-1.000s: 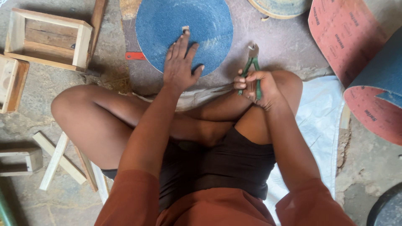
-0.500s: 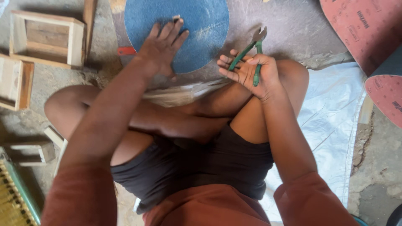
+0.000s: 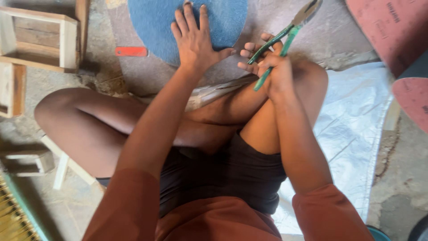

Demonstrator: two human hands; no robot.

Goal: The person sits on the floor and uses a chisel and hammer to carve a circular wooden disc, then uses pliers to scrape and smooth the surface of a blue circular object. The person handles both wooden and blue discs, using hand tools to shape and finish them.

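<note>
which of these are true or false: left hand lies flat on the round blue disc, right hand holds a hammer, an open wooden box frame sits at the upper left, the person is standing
1. The left hand lies flat on the round blue disc. True.
2. The right hand holds a hammer. False: it grips green-handled metal pliers.
3. An open wooden box frame sits at the upper left on the floor. True.
4. The person is standing. False: the person sits cross-legged on the floor, partly on a white plastic sheet.
5. A small flat red piece lies on top of the blue disc. False: it lies on the floor just left of the disc.
</note>
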